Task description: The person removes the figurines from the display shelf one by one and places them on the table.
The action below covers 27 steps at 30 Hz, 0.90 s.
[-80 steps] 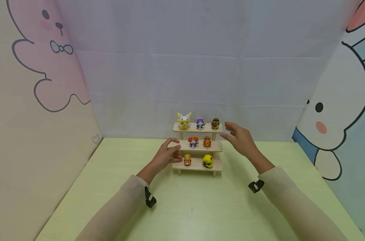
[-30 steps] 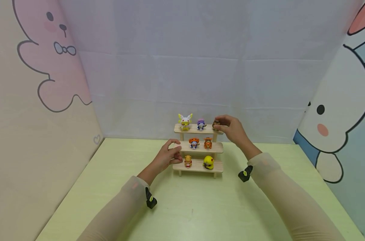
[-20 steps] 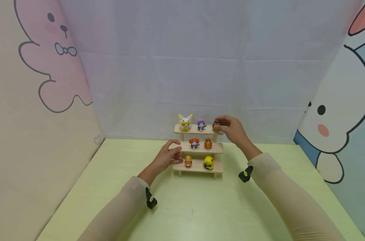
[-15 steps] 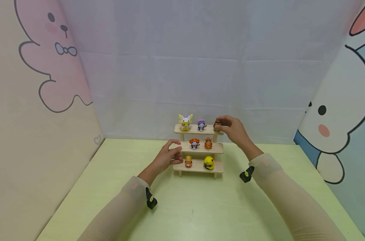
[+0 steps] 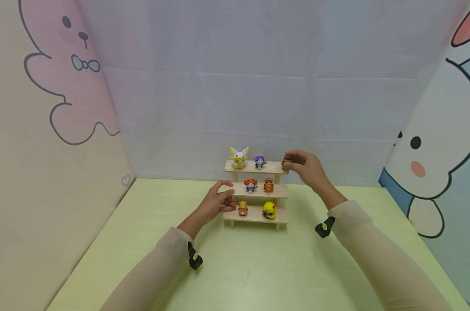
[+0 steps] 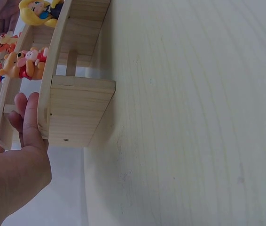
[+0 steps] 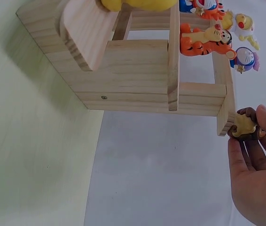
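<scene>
My right hand [image 5: 310,170] pinches a small brown owl figurine [image 7: 245,126] between thumb and fingers at the right end of the top tier. The owl is partly hidden by the fingers in the head view. A three-tier wooden display stand [image 5: 254,212] carries it along with other figurines. At the stand's left side, my left hand [image 5: 211,204] holds the ends of the lower two tiers, as the left wrist view shows its fingers [image 6: 31,120] around the lowest board. Nearest to this hand is a bear figurine [image 5: 243,210] on the bottom tier.
White-eared [image 5: 239,160] and purple-hatted [image 5: 260,162] figurines share the top tier. Orange-hatted [image 5: 250,185] and tiger [image 5: 268,185] figurines stand on the middle one, a yellow-hooded figurine [image 5: 269,210] below. Behind the pale table [image 5: 238,268] hangs a white cloth [image 5: 227,99]; printed panels flank both sides.
My right hand came in from the right, took hold of the owl and moved it rightward to the end of the top tier. The left hand stays at the stand.
</scene>
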{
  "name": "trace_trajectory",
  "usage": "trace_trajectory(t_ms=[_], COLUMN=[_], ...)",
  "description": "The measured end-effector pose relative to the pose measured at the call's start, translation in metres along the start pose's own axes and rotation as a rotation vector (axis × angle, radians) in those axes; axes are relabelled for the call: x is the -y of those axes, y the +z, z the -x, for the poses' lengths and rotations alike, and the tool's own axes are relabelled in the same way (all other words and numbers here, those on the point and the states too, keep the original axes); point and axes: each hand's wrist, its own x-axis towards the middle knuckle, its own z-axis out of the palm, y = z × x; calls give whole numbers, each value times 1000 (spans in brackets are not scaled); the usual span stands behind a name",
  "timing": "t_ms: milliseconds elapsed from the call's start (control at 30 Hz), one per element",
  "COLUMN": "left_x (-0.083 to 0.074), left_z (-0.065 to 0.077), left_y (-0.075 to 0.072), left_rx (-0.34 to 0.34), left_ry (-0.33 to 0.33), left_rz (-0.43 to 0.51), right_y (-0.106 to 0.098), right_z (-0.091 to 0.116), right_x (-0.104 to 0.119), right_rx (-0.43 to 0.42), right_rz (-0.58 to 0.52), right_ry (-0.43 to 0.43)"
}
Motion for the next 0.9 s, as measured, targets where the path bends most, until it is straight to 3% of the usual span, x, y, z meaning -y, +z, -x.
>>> trace_trajectory(t_ms=[900], left_x=[0], left_z=[1], left_y=[-1], left_rx=[19], left_ry=[2], left_rz=[2], right_y=[-25], right_z=[18], right_x=[-16], right_rx=[13], right_rz=[-25], right_ry=[6])
